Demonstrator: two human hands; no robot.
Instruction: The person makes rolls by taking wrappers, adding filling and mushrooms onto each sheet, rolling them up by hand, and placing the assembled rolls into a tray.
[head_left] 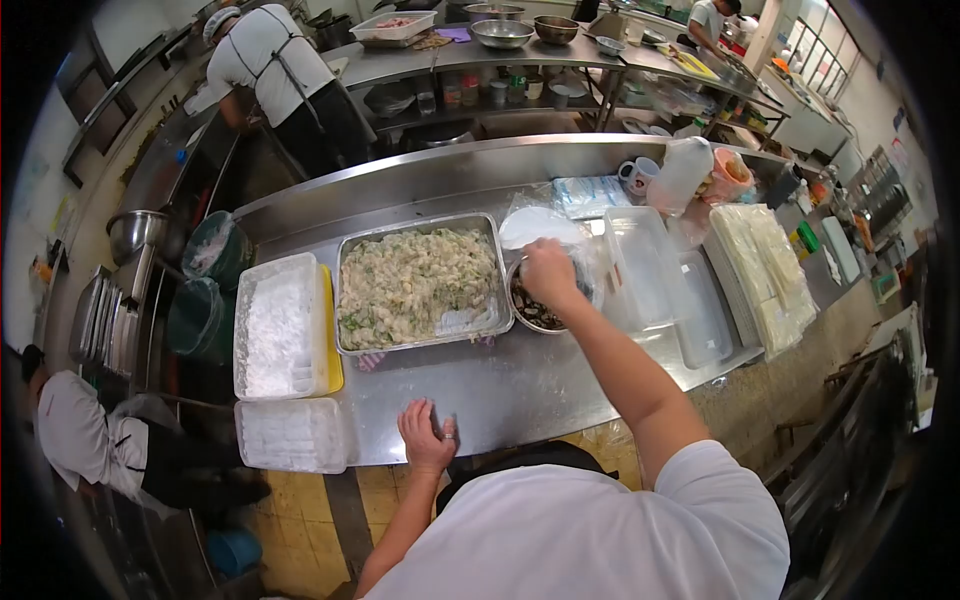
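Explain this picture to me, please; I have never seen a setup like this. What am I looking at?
There is no machine here: a person works with two bare hands. The single picture comes from a camera worn on the head, looking forward and down, so the white shirt at the bottom is the wearer's own.

The right hand is at a round bowl of dark pieces; its fingertips are hidden, so I cannot tell what they hold. The left hand is at the near edge of the metal table, with nothing visible in it.

Left of the bowl sits a large metal tray of pale food mixture with green bits, then a plastic tub of white powder.
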